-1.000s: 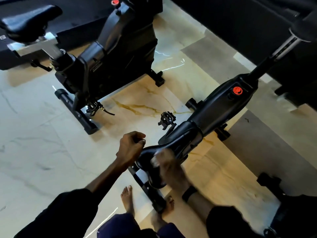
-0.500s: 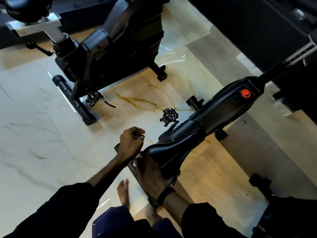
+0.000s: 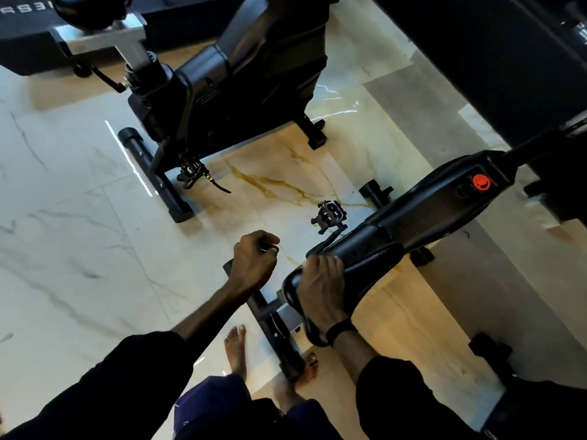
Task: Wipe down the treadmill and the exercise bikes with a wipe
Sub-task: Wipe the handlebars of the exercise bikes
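Right hand (image 3: 320,287) curled over near bike's black padded saddle (image 3: 349,268), wipe unseen; left hand (image 3: 252,262) fisted, contents unclear. Far black exercise bike (image 3: 235,77) likely remains.

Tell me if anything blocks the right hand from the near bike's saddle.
Nothing visible does. The right hand already lies on the near bike's saddle, fingers over its edge. The left hand hangs curled beside it, clear of the saddle. No wipe is discernible.

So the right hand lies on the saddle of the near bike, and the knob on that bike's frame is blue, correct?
Not quite. In the head view the right hand does lie on the saddle of the near bike, but the knob is red, not blue.
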